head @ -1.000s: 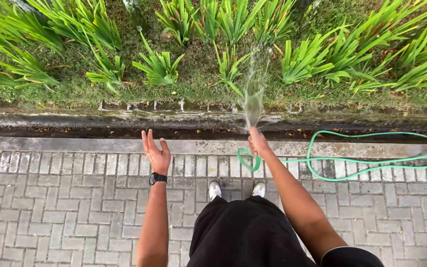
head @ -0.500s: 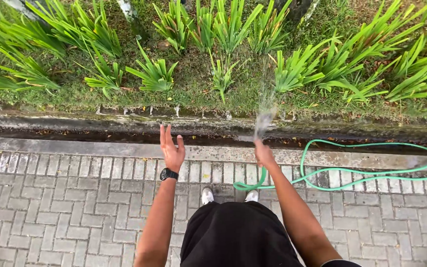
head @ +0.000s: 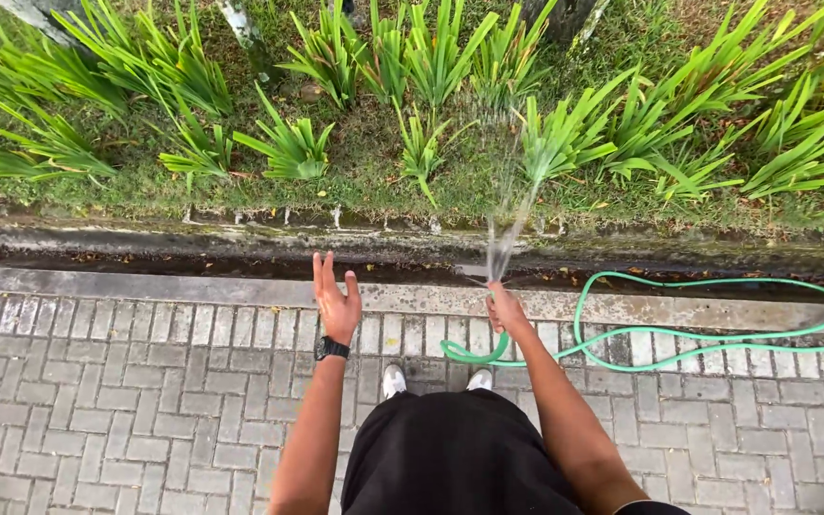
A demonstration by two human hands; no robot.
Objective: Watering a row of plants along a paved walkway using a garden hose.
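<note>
Green garden hose [head: 679, 336] loops on the paving, its end gripped in our right hand [head: 505, 311], spraying water [head: 505, 238] onto leafy plants [head: 565, 138]. We judge it light, bendy, wet-slippery; grip near the outlet. Left hand [head: 337, 303] spread, empty.

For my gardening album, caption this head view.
Right hand sprays green hose water onto leafy plants; left hand open.
</note>
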